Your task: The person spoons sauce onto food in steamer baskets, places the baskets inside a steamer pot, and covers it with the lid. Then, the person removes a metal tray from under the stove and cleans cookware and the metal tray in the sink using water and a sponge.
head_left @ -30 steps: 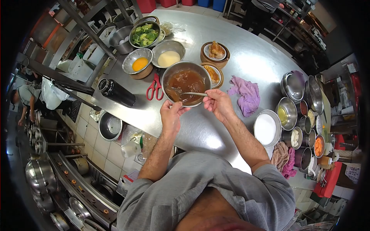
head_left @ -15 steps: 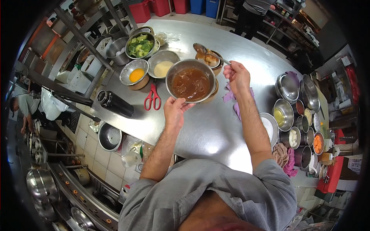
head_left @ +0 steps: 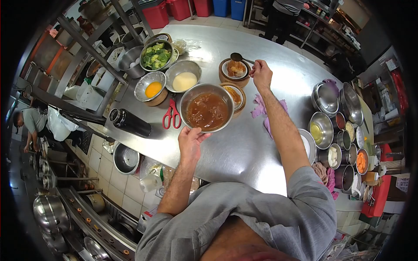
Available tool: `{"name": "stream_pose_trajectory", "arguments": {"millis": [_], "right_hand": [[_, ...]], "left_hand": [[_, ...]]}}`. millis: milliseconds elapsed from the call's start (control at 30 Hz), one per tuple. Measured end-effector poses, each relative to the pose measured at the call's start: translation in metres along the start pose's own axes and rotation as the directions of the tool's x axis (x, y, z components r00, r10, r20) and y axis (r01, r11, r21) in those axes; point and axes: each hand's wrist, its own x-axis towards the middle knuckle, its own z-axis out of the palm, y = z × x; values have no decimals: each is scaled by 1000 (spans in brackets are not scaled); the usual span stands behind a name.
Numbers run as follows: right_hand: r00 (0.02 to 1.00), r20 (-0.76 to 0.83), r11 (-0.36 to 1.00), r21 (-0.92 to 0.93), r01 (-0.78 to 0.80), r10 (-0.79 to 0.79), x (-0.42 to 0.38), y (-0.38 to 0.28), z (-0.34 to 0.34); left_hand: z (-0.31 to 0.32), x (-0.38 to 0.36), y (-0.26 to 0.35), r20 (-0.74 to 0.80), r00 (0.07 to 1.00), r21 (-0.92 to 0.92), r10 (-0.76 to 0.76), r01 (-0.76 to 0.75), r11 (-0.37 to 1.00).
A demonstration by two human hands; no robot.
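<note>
My left hand (head_left: 190, 142) grips the near rim of a metal bowl (head_left: 184, 101) of brown sauce with lumps in it. The bowl overlaps the left side of a small bamboo steamer (head_left: 241, 108) that contains a dish of sauced food. Farther off, a second bamboo steamer (head_left: 223, 78) holds a white dish with brown sauced food (head_left: 236, 68). My right hand (head_left: 261, 75) is closed on the handle of a spoon (head_left: 236, 57). The spoon's dark bowl is above the far edge of that second steamer.
Left are red scissors (head_left: 171, 115), a black bottle (head_left: 130, 122), a broccoli bowl (head_left: 156, 55), an egg-yolk bowl (head_left: 153, 89) and a pale-liquid bowl (head_left: 184, 81). Purple cloth (head_left: 260, 108) lies beside my right forearm. Several ingredient bowls (head_left: 321, 130) stand right. Another person (head_left: 32, 119) bends at far left.
The sauce bowl has shifted toward me and left, uncovering more of the near steamer. My right hand moved slightly away from me, and the spoon shifted right, off the food in the far dish.
</note>
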Motion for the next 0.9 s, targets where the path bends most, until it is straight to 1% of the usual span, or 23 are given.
{"name": "stream_pose_trajectory", "arguments": {"millis": [33, 67, 133, 167, 233, 267, 333, 367, 433, 467, 500, 567, 600, 667, 700, 767, 800, 867, 900], "right_hand": [[999, -5, 996, -75, 47, -47, 4, 3, 0], [999, -7, 996, -74, 45, -46, 7, 6, -1], [989, -21, 969, -203, 142, -149, 9, 4, -3], [988, -21, 969, -203, 143, -150, 7, 4, -4], [992, -61, 992, -67, 107, -111, -8, -8, -7], [992, -61, 992, -67, 107, -111, -14, -9, -6], [991, -3, 990, -32, 137, -137, -25, -9, -6], [991, -6, 990, -35, 134, -134, -30, -9, -7], [968, 116, 959, -154, 237, -220, -37, -17, -7], [933, 143, 913, -205, 353, -329, -35, -7, -5], [933, 141, 913, -202, 354, -331, -37, -12, -6], [913, 229, 855, -331, 399, -338, -43, -20, -10], [912, 230, 855, -329, 401, -340, -44, -18, -11], [892, 264, 809, -383, 445, -366, -43, -11, -18], [891, 266, 809, -381, 448, -368, -42, -11, -22], [917, 239, 838, -379, 391, -320, -42, -11, -31], [917, 238, 838, -381, 391, -320, -40, -11, -35], [960, 134, 909, -313, 276, -245, -36, -11, -39], [961, 133, 909, -314, 274, -244, -34, -8, -39]], "left_hand": [[-3, -1, 0, -13, 1000, 1, 9, -9, 1000], [-5, -2, 1, -12, 1000, 3, 8, -8, 1000], [-9, -4, 3, -39, 999, 23, 23, -22, 999], [-10, -6, 4, -39, 999, 22, 24, -23, 999], [-14, -9, 5, -61, 998, 6, 28, -28, 1000], [-18, -10, 5, -61, 998, 6, 28, -28, 1000], [-25, -11, 4, -61, 998, 6, 29, -29, 1000], [-26, -12, 3, -60, 998, 8, 25, -25, 1000], [-27, -15, 4, -77, 996, 1, 33, -33, 999], [-29, -16, 4, -75, 997, 4, 35, -35, 999], [-31, -17, 3, -68, 997, -6, 32, -33, 999], [-35, -19, 2, -63, 997, -15, 34, -35, 999], [-36, -20, 1, -68, 997, -15, 30, -31, 999], [-38, -23, 2, -75, 997, -19, 30, -32, 999], [-37, -24, 3, -90, 996, -18, 29, -31, 999], [-36, -27, 5, -103, 994, -17, 25, -27, 999], [-35, -28, 6, -122, 992, -16, 32, -34, 999], [-34, -29, 5, -141, 989, -14, 36, -39, 999], [-35, -29, 5, -141, 989, -14, 40, -42, 999]]}}
